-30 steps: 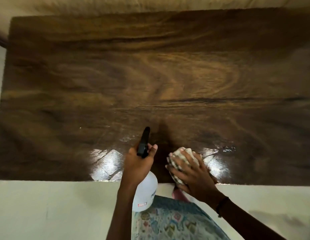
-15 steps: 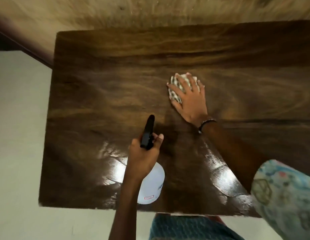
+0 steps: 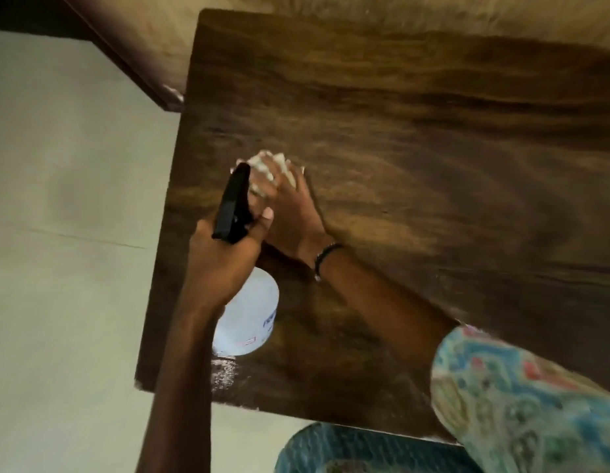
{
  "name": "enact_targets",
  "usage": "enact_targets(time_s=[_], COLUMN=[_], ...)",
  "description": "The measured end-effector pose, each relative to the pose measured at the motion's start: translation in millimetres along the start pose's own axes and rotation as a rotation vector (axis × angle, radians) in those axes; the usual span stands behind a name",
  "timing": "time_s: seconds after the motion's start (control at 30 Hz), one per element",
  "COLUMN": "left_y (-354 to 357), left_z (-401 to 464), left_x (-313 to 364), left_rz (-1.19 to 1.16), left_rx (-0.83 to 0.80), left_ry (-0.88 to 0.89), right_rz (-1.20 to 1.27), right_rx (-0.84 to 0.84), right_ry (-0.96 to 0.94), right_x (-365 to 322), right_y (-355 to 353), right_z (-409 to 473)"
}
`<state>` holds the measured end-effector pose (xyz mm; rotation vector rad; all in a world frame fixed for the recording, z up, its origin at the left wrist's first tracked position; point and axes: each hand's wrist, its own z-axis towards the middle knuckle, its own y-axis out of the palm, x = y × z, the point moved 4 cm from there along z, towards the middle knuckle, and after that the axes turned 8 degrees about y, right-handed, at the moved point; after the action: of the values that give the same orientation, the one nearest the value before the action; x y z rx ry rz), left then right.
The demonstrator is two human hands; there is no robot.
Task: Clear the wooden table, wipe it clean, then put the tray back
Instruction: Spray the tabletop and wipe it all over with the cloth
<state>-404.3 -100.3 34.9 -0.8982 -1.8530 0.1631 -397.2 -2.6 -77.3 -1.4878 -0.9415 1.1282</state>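
- Spray bottle [image 3: 249, 319]: gripped at its black trigger head by left hand [image 3: 221, 264], fingers curled round; kept lifted, likely ready for another squirt.
- Cloth [image 3: 267, 169]: bunched under right hand [image 3: 290, 213], fingers fairly straight, pressing down; probably mid-wipe.
- Table [image 3: 433, 165]: beneath both hands, bare beyond fingertips; tray not visible.
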Motion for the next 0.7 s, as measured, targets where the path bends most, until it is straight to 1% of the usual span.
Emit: enact_targets(time_s=[0.07,0.1,0.13,0.17,0.2,0.27,0.3,0.37,0.43,0.47,0.53,0.7], left_y=[-13,-19,-26,-31,-35,-44,-47,-56,-64,-68,-76,-98], left_z=[-7,-11,-16,-21,-26,-35,-39,-49,-59,-63,-73,-93], left_x=[-4,-9,-14,-21,-27,-38,-43,-55,-68,-75,-86,-106], left_rz=[0.011,0.013,0.008,0.004,0.002,-0.009,-0.011,-0.009,-0.020,-0.022,-0.021,-0.026], left_rx=[-0.015,-0.024,-0.030,-0.035,-0.039,-0.027,-0.016,0.019,0.051,0.058,0.060,0.060], left_ry=[0.016,0.010,-0.006,-0.026,-0.045,-0.050,-0.042,-0.048,-0.083,-0.090,-0.088,-0.037], right_rz=[0.043,0.010,-0.043,-0.067,-0.066,-0.043,-0.030,0.007,0.048,0.072,0.105,0.159], right_rx=[-0.008,-0.014,-0.004,0.001,0.005,0.013,0.033,0.072,0.100,0.103,0.070,0.020], right_ry=[-0.171,-0.218,-0.212,-0.138,-0.014,0.280,0.407,0.601,0.711,0.718,0.635,0.266], right_x=[-2,9,25,48,72,109,116,109,79,58,8,-105], right_y=[2,0,-2,-5,-7,-15,-17,-17,-11,-7,3,19], right_z=[-33,-45,-54,-60,-66,-82,-94,-118,-140,-148,-155,-115])
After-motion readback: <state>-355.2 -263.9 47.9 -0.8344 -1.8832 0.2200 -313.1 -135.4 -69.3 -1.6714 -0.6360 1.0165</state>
